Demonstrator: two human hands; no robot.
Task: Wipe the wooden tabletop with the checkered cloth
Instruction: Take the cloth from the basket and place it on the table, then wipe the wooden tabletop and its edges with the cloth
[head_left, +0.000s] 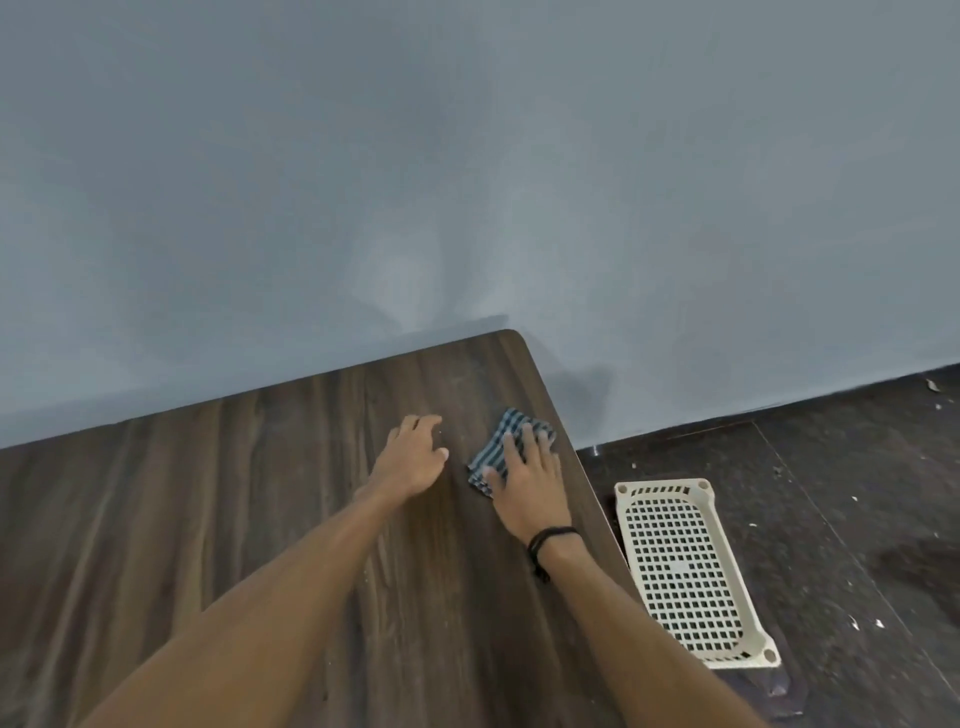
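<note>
Checkered cloth pressed flat under right hand, tabletop corner; left hand relaxed, empty

The indoor light is soft, even and rather dim, with no hard glare. The wall carries a paler patch above the far corner of the tabletop and a blurred grey shadow just right of that corner. The tabletop shows only a dull sheen. Thin, soft shadows lie under the left hand and the right hand. The floor is dark and grainy. The whole picture is slightly soft, with smeared fingertips, and the wide lens bends the tabletop edges.
</note>
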